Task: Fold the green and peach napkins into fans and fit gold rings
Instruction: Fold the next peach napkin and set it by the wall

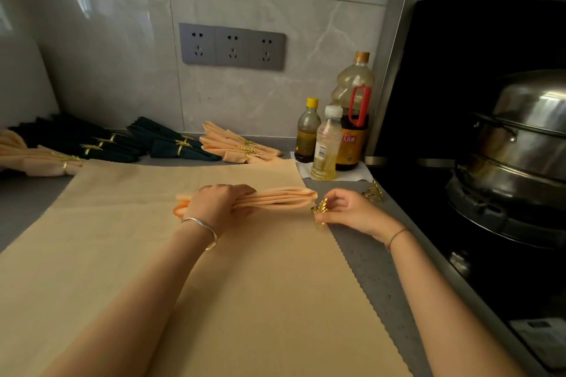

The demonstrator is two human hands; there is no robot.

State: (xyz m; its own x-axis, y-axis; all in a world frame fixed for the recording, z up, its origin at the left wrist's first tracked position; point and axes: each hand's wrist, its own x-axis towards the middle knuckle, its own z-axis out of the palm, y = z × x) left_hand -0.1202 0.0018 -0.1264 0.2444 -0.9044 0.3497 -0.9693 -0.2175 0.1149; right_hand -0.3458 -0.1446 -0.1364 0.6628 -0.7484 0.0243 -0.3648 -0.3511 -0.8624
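A peach napkin [275,199], pleated into a narrow bundle, lies across the tan cloth [214,300]. My left hand [217,202] grips the bundle near its left end. Its right end points at a gold leaf ring [320,213], which my right hand [346,210] pinches just beside the napkin's tip. Several more gold rings [373,191] lie on the counter behind my right hand. Finished dark green fans with rings [171,144] and peach fans with rings [239,145] lie along the wall, with more green fans [82,141] and a peach fan [36,159] at the far left.
Three bottles of oil and sauce [327,144] stand on a white napkin at the back right. A black stove with a stacked steel steamer pot [517,144] fills the right side. Wall sockets [232,46] sit above the counter.
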